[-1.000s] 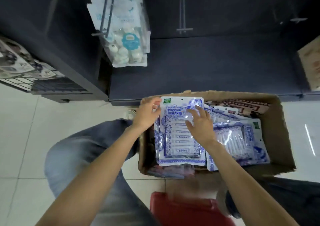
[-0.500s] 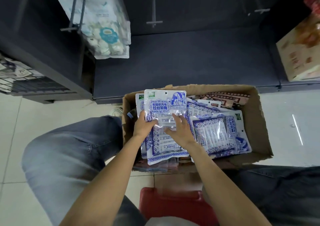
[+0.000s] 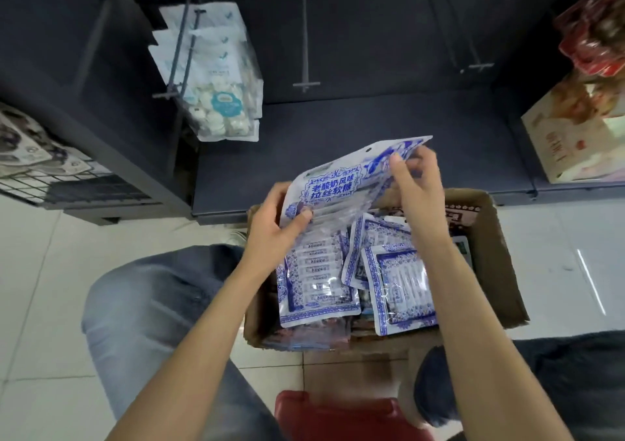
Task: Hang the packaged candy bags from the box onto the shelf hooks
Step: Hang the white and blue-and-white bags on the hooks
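Head view: the left hand (image 3: 270,234) is gripping the candy bag (image 3: 324,237) by its left edge; the right hand (image 3: 416,187) is pinching its top corner, above the box (image 3: 500,264). Risk: the slick film is bending, so its hang hole could miss the empty hook (image 3: 306,51)

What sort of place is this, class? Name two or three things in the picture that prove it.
Most likely a shop aisle being restocked. Dark shelving carries a display hook, bags of white sweets hang from another, and a cardboard box on the floor holds matching blue-and-white packets.
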